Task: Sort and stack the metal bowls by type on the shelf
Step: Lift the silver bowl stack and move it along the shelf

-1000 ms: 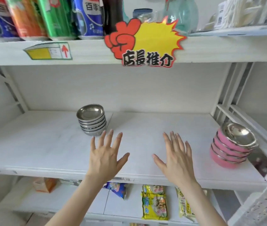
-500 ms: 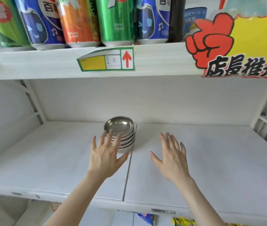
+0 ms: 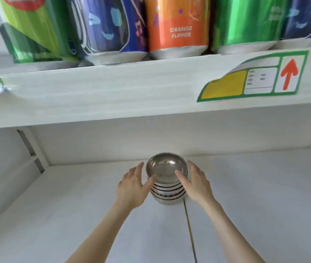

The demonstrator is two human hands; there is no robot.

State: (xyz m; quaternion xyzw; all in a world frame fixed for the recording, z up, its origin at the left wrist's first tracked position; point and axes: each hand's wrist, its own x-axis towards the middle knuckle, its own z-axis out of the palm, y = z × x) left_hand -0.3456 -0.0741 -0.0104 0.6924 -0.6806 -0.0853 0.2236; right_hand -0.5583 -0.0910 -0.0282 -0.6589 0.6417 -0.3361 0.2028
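A stack of several plain silver metal bowls (image 3: 167,185) stands on the white shelf board (image 3: 75,215), near a seam in the board. My left hand (image 3: 133,186) is at the stack's left side, fingers spread, thumb close to or touching the bowls. My right hand (image 3: 194,182) flanks the right side, fingers apart, thumb over the top bowl's rim. Neither hand has closed around the stack. The pink bowls are out of view.
The shelf above (image 3: 131,92) hangs low over the bowls and carries large drink cans (image 3: 177,25). A green and yellow price label with a red arrow (image 3: 255,80) is stuck on its front edge. Side uprights (image 3: 31,149) bound the left end.
The view has swung left and moved closer, and the pink stack has left the frame. Both hands have reached forward from the shelf's front to either side of the silver stack.
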